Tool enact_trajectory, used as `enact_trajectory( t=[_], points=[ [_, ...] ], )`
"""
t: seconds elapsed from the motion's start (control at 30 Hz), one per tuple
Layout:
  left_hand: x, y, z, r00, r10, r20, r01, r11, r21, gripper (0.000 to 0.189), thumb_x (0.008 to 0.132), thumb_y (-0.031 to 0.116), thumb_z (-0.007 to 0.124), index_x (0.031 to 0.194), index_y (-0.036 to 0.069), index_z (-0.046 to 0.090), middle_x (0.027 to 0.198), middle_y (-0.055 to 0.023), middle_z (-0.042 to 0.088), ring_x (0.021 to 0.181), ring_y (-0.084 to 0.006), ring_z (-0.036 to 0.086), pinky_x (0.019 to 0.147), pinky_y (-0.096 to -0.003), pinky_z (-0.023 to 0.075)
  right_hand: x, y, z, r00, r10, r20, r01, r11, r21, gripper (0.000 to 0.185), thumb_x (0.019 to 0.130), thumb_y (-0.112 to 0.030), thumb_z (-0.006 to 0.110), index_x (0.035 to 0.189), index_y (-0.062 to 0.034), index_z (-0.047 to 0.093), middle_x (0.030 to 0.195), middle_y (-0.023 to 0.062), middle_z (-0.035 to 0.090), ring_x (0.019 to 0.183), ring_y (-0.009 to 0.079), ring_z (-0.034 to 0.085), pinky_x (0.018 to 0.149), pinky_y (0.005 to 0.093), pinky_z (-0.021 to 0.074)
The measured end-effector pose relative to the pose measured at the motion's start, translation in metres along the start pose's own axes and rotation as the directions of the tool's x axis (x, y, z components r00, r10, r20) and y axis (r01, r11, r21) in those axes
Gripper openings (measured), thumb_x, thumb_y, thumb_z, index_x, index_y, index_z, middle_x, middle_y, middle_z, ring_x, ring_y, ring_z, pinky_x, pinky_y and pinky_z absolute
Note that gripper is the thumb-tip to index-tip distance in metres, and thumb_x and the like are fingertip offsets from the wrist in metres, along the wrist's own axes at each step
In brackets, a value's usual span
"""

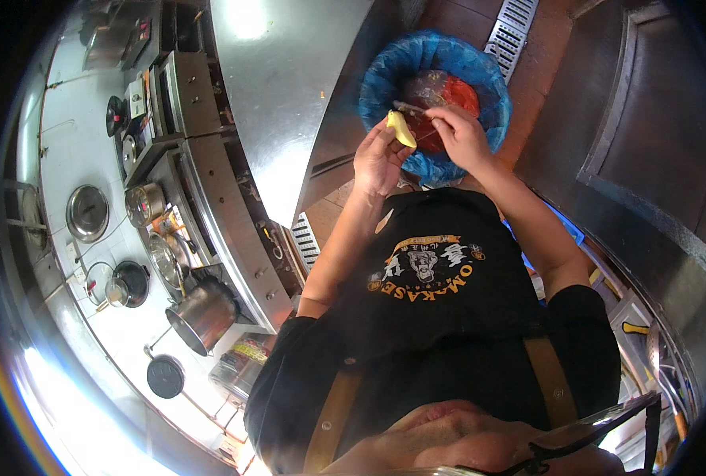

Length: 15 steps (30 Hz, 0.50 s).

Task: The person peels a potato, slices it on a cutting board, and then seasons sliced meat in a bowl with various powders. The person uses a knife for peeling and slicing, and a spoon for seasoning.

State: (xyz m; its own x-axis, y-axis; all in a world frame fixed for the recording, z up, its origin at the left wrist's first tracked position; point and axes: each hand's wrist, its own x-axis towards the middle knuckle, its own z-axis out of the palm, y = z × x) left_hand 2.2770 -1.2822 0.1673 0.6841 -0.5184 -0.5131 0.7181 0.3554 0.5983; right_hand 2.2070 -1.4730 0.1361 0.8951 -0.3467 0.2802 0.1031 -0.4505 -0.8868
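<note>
My left hand (383,156) holds a pale yellow, peeled-looking piece of food (402,130) between thumb and fingers; its exact kind cannot be told. Close beside it on the right, my right hand (461,135) grips a small, slim tool (411,107), perhaps a peeler or a knife, whose end lies near the top of the yellow piece. Both hands are over a round bin lined with a blue plastic bag (383,71). Inside the bin lie a red plastic bag (461,95) and some clear plastic.
A stainless steel worktop (281,71) with a pointed corner stands left of the bin. Farther left are stoves, a steel pot (203,318) and pans. Metal cabinet panels (656,107) rise on the right, and a floor drain grate (515,33) runs behind the bin.
</note>
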Motion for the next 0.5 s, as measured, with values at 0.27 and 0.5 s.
enact_trajectory(
  t=[0.27,0.5],
  points=[
    [-0.005,0.008,0.009,0.996,0.030,0.083,-0.027,0.999,-0.029,0.043,0.101,0.008,0.055,0.143,-0.002,0.053,0.123,-0.0132,0.068,0.107,-0.0230,0.068,0.091,-0.0386,0.0571,0.007,-0.014,0.001,1.000,-0.021,0.003,0.021,0.998,0.056,0.017,0.093,-0.001,0.065,0.108,-0.0041,0.071,0.102,0.0145,0.072,0.092,0.0346,0.070,0.080,0.0404,0.0561],
    [0.001,0.004,0.003,0.995,0.098,0.014,-0.099,0.979,0.176,0.038,0.099,0.014,0.061,0.134,-0.002,0.058,0.119,-0.0135,0.069,0.105,-0.0237,0.068,0.095,-0.0373,0.0544,0.018,-0.017,-0.009,0.998,-0.055,0.003,0.055,0.998,0.015,0.014,0.094,-0.002,0.066,0.106,-0.0040,0.071,0.098,0.0135,0.072,0.089,0.0341,0.070,0.079,0.0402,0.0561]
  ],
)
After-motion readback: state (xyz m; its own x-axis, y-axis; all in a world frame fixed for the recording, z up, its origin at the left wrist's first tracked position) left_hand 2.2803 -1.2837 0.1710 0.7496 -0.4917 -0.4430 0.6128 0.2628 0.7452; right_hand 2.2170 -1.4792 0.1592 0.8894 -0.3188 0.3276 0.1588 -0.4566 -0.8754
